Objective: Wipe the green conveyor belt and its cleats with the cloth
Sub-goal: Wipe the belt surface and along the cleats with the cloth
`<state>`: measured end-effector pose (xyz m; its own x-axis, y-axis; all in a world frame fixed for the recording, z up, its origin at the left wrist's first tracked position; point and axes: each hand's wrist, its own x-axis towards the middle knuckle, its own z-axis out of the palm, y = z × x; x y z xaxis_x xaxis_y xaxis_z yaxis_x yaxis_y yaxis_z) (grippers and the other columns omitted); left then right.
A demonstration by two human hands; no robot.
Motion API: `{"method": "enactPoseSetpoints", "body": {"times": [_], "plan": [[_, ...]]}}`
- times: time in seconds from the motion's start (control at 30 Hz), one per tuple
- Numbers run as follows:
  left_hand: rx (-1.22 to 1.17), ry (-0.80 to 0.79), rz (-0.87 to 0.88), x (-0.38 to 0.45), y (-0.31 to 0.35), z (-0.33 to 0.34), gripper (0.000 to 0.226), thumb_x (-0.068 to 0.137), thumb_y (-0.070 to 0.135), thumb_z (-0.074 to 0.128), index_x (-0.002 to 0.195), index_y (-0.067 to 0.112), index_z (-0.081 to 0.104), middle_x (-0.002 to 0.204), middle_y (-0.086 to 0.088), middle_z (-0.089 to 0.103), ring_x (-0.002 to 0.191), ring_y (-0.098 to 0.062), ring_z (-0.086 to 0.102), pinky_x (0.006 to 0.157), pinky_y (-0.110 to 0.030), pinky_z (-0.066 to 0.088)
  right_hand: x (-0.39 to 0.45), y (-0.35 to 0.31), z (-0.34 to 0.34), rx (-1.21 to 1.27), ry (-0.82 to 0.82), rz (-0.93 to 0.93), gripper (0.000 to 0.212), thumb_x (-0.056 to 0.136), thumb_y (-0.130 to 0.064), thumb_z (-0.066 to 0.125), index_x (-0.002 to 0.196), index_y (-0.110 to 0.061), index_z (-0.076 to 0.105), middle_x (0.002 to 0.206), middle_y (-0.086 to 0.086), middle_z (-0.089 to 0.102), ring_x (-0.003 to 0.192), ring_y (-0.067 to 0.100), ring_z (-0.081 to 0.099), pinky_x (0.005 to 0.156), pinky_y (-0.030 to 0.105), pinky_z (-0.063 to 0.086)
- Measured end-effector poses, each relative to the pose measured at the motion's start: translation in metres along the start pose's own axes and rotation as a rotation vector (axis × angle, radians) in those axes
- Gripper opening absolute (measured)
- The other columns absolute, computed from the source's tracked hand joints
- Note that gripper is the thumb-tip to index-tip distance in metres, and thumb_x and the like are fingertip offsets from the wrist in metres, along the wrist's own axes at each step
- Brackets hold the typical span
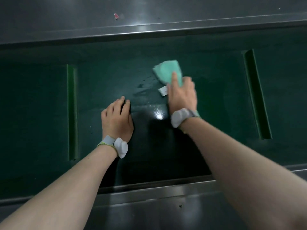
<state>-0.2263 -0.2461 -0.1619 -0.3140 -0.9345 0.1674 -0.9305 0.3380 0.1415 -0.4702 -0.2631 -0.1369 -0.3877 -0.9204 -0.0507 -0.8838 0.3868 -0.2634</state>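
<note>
The dark green conveyor belt (41, 100) runs left to right across the head view. One raised cleat (72, 112) stands at the left and another cleat (256, 95) at the right. My right hand (181, 95) presses a light green cloth (167, 70) onto the belt between the cleats, forefinger stretched over it, the other fingers wrapped round its near end. A white label (163, 90) hangs from the cloth. Wet streaks (144, 90) shine on the belt just left of it. My left hand (117, 118) rests on the belt with its fingers bent, holding nothing.
A steel side rail (149, 30) borders the belt's far edge, with a small pink scrap (116, 16) on the metal behind it. Another steel rail (149, 193) runs along the near edge under my forearms. Both wrists carry grey bands with white pods.
</note>
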Motion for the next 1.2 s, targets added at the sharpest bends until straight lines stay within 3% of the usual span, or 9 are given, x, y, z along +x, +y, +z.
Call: {"method": "enactPoseSetpoints", "body": {"times": [0.1,0.2,0.27,0.4,0.5,0.6,0.77,1.0,1.2], "plan": [[-0.01,-0.016,0.025,0.006,-0.006,-0.004,0.037,0.095,0.022,0.049,0.129,0.016,0.063,0.138,-0.005,0.062,0.12,-0.03,0.057,0.091,-0.045,0.041,0.024,0.056,-0.016,-0.064,0.087,0.213,0.053,0.108,-0.043,0.04,0.156,-0.021,0.037,0.13,0.02,0.047,0.112,0.04,0.048,0.091,0.044,0.044],[-0.069,-0.01,0.094,0.026,-0.023,-0.011,0.027,0.096,0.021,0.05,0.119,0.018,0.063,0.125,-0.002,0.062,0.105,-0.03,0.059,0.084,-0.043,0.041,0.028,0.05,-0.014,-0.045,0.121,0.324,0.053,0.108,-0.043,0.037,0.155,-0.019,0.034,0.13,0.018,0.044,0.113,0.036,0.046,0.089,0.045,0.049],[-0.078,-0.005,0.069,0.038,-0.037,-0.015,0.026,0.097,0.019,0.051,0.121,0.016,0.062,0.128,-0.004,0.059,0.108,-0.03,0.058,0.085,-0.043,0.041,0.025,0.016,-0.005,-0.022,0.119,0.275,0.054,0.108,-0.04,0.039,0.156,-0.015,0.036,0.133,0.021,0.044,0.114,0.038,0.047,0.09,0.046,0.049],[-0.051,-0.035,-0.204,0.052,-0.056,-0.022,0.031,0.098,0.014,0.049,0.125,0.012,0.063,0.135,-0.011,0.057,0.116,-0.036,0.057,0.09,-0.05,0.045,0.005,-0.086,0.02,0.048,0.041,0.04,0.055,0.105,-0.034,0.051,0.151,-0.006,0.044,0.122,0.024,0.051,0.1,0.038,0.052,0.079,0.042,0.047],[-0.081,-0.082,-0.237,0.059,-0.062,-0.026,0.032,0.096,0.014,0.051,0.125,0.008,0.063,0.133,-0.015,0.059,0.111,-0.041,0.059,0.085,-0.051,0.048,-0.017,-0.163,0.042,0.063,-0.007,-0.123,0.052,0.104,-0.031,0.053,0.149,-0.005,0.048,0.113,0.019,0.057,0.09,0.031,0.054,0.068,0.037,0.044],[-0.14,-0.128,-0.25,0.06,-0.073,-0.028,0.029,0.098,0.021,0.058,0.123,0.007,0.061,0.133,-0.013,0.06,0.112,-0.038,0.06,0.088,-0.051,0.049,-0.03,-0.196,0.052,-0.011,-0.079,-0.227,0.052,0.106,-0.03,0.044,0.153,-0.008,0.041,0.111,0.011,0.055,0.087,0.023,0.05,0.07,0.031,0.042],[-0.127,-0.139,-0.151,0.053,-0.085,-0.029,0.047,0.081,-0.008,0.058,0.126,0.001,0.065,0.137,-0.015,0.062,0.115,-0.042,0.062,0.093,-0.05,0.051,-0.002,-0.14,0.038,0.004,-0.034,-0.209,0.054,0.103,-0.028,0.055,0.152,-0.01,0.045,0.116,0.018,0.058,0.092,0.034,0.056,0.069,0.041,0.048],[-0.073,-0.171,-0.097,0.059,-0.082,-0.038,0.043,0.075,-0.009,0.057,0.116,0.0,0.067,0.127,-0.016,0.067,0.103,-0.043,0.065,0.074,-0.047,0.055,0.036,-0.012,0.002,-0.091,0.085,0.061,0.055,0.107,-0.042,0.045,0.154,-0.017,0.038,0.122,0.021,0.049,0.101,0.039,0.05,0.076,0.045,0.049],[-0.061,-0.189,-0.151,0.054,-0.072,-0.04,0.043,0.076,-0.01,0.054,0.116,0.001,0.066,0.133,-0.015,0.064,0.11,-0.038,0.063,0.073,-0.044,0.053,0.019,-0.055,0.008,-0.032,0.053,0.133,0.054,0.108,-0.036,0.042,0.155,-0.01,0.036,0.127,0.024,0.046,0.106,0.04,0.048,0.082,0.046,0.048]]}}
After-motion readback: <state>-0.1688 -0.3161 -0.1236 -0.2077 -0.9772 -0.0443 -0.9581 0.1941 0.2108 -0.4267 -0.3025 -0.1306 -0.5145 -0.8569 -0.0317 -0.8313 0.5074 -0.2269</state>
